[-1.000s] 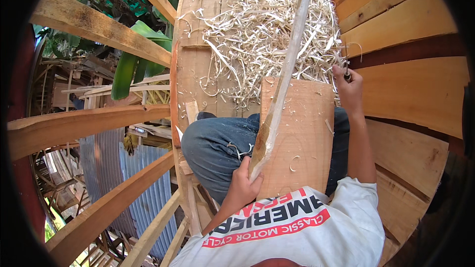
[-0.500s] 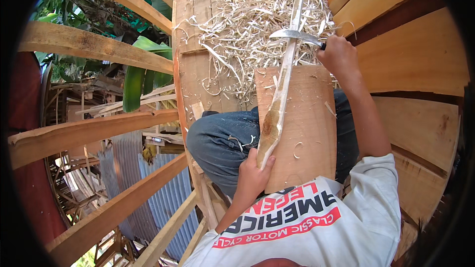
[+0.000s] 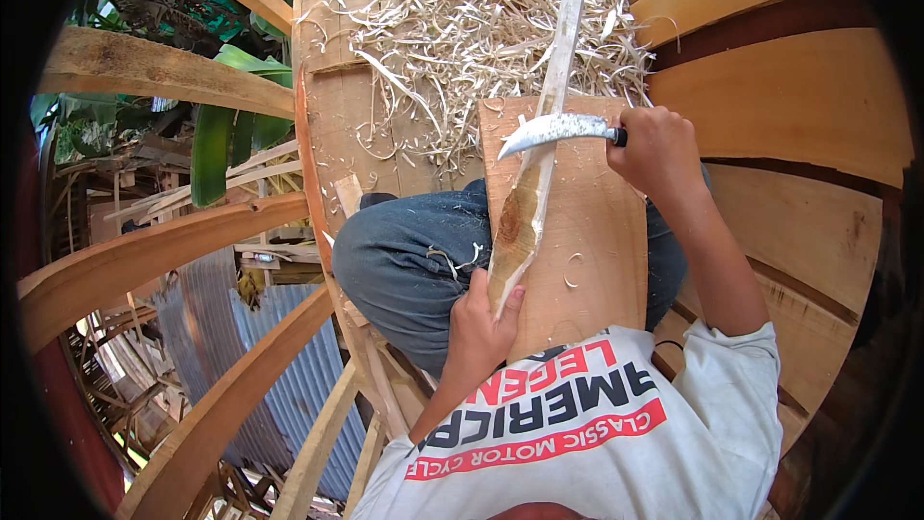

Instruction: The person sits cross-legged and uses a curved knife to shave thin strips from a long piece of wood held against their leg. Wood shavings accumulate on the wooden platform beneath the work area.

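My left hand (image 3: 484,320) is wrapped around the near end of the stick (image 3: 537,173), thumb along its right side. My right hand (image 3: 659,151), well apart from it, is clenched on the dark handle of the knife (image 3: 563,128), whose curved blade crosses above the stick. Whether the edge is biting or just skimming, I cannot tell. The stick slants over the board (image 3: 597,231) on my lap, its far end reaching out above the shavings (image 3: 500,29) and past the top of the view.

The knot (image 3: 515,217) worries me most: it sits between blade and left hand, and its grain probably turns there. A stroke pulled toward me could snag, then jump free toward my left thumb. Pressing too hard could send the edge deep and split the wood. With only one hand on the stick, it might also roll or swing under the blade, since the long far end gives it leverage. If the board tips, a slip to the left could reach my jeans (image 3: 404,241) at the knee.
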Motion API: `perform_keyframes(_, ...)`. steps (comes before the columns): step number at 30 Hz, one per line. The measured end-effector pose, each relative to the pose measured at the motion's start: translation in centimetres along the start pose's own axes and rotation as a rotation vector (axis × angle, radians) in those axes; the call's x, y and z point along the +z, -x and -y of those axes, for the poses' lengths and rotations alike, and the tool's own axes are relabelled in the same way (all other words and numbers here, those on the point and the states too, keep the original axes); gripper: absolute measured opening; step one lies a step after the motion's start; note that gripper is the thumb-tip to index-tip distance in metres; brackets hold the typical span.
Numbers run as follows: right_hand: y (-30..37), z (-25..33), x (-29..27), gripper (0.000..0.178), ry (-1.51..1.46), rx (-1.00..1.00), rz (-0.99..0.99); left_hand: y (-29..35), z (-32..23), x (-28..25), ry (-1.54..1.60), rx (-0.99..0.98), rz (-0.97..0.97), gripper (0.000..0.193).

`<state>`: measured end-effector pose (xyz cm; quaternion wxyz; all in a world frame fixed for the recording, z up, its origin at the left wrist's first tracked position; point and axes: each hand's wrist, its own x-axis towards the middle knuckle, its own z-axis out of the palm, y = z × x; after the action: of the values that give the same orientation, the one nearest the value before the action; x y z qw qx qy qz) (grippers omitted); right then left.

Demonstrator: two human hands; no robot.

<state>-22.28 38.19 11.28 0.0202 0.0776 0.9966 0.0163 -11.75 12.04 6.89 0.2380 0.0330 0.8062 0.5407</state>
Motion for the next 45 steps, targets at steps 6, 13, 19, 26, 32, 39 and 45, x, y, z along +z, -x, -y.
perform_keyframes(6, -3.1, -2.3, 0.4, 0.02, 0.071, 0.15, -0.002, -0.5, 0.1, -0.3, 0.019, -0.014, 0.035, 0.029)
perform_keyframes(13, -5.9, -2.2, 1.5, 0.021, 0.117, 0.103, -0.088, -0.4, 1.1, -0.4, -0.004, -0.039, 0.054, 0.034)
perform_keyframes(19, -8.3, -1.5, 1.5, 0.023, 0.186, 0.1, -0.125, -0.5, 1.7, -0.1, -0.006, -0.017, 0.009, 0.037)
perform_keyframes(26, -9.7, -1.2, 2.4, 0.024, 0.194, 0.077, -0.103, -0.6, 1.7, -0.2, -0.025, -0.034, 0.002, 0.038)
perform_keyframes(32, -10.2, -1.1, 2.0, 0.026, 0.205, 0.072, -0.086, -0.7, 1.6, 0.0, -0.026, -0.018, -0.03, 0.038)
perform_keyframes(39, -5.8, -1.1, -2.6, 0.029, -0.106, 0.083, 0.177, 0.3, 1.4, -0.6, 0.061, -0.031, 0.023, 0.034)
perform_keyframes(45, -0.6, -6.1, -5.1, 0.03, -1.4, 0.049, 0.635, 0.2, 1.2, -0.3, 0.169, 0.062, 0.035, 0.03)
